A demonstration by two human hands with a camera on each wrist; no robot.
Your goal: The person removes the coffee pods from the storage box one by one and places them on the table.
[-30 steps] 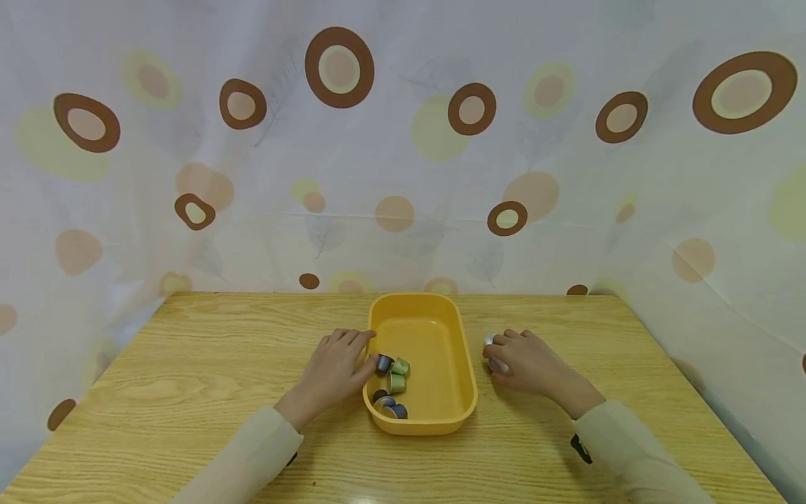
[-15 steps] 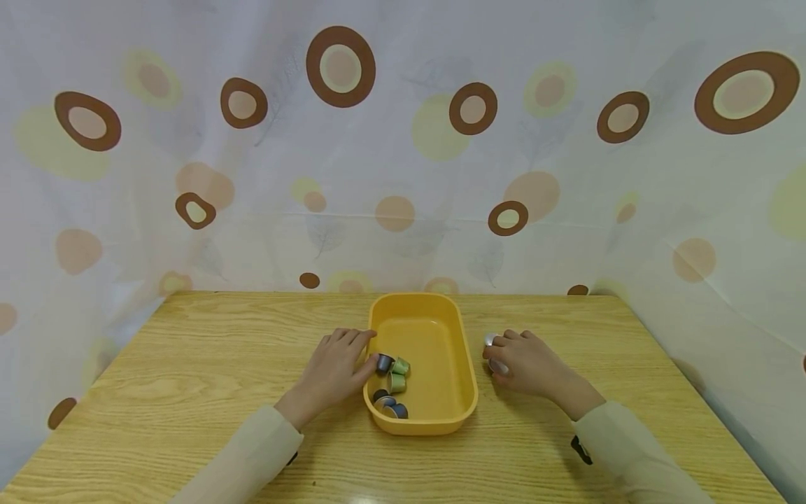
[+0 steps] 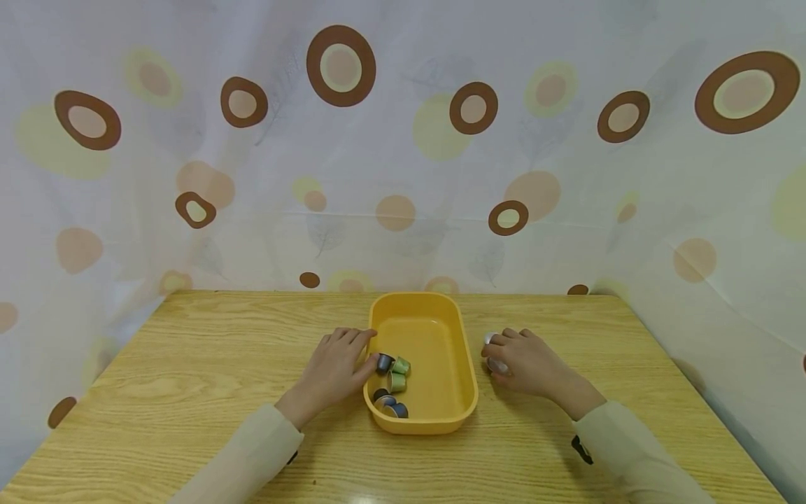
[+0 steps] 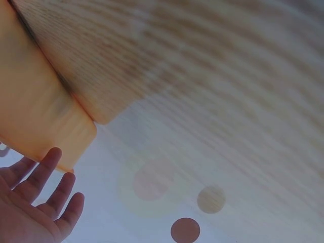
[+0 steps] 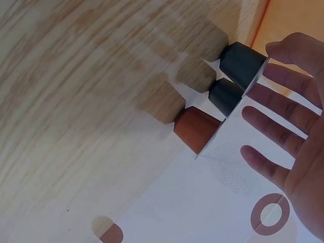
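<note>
In the head view, my left hand [image 3: 334, 371] rests at the left rim of a yellow plastic tray [image 3: 467, 343], index fingertip and thumb over the edge. The left wrist view shows its fingers spread and fairly straight beside the tray wall [image 4: 55, 96]. Right of the tray, my right hand [image 3: 525, 360] pinches the silver-lidded rim of a dark coffee capsule [image 5: 243, 63] that stands on the table. Beyond it stand a smaller-looking dark capsule [image 5: 225, 96] and a brown capsule [image 5: 196, 127], lids up; from above, the hand partly covers them.
Inside the tray, along its left side, lie a grey-blue capsule [image 3: 385, 362], green capsules [image 3: 397, 381] and several dark and blue capsules [image 3: 400, 410]. The wooden table [image 3: 239, 336] ends at a patterned curtain [image 3: 390, 154] behind and at the sides.
Both hands stay nearly still. The right fingertips shift very slightly at the capsule's lid; the tray and its capsules keep their places.
</note>
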